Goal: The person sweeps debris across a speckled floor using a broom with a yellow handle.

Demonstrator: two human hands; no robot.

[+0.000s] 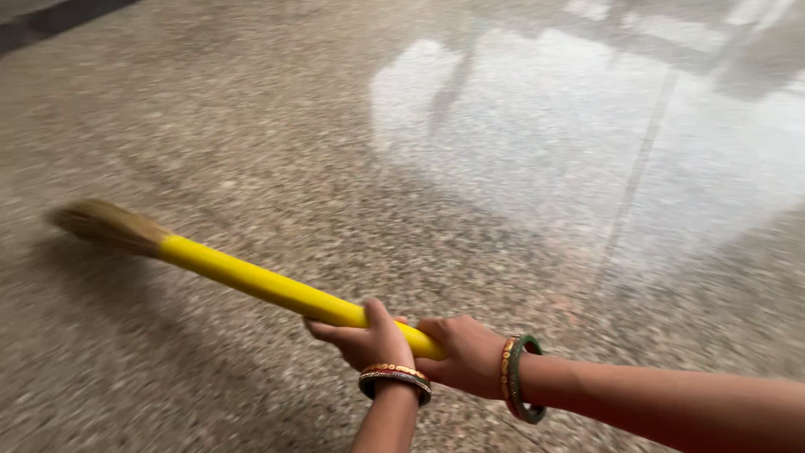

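Both hands close around the near end of a broom's yellow handle [260,285], the left hand [365,340] just ahead of the right hand [465,352], each wrist wearing bangles. Beyond the grip, the handle runs out to the left, ending in a blurred tuft of straw bristles [105,225] low over the floor. The broom looks light, its handle stiff and smooth, perhaps slippery; the bristles soft. The speckled stone floor [251,126] is polished, mirroring bright window light ahead.
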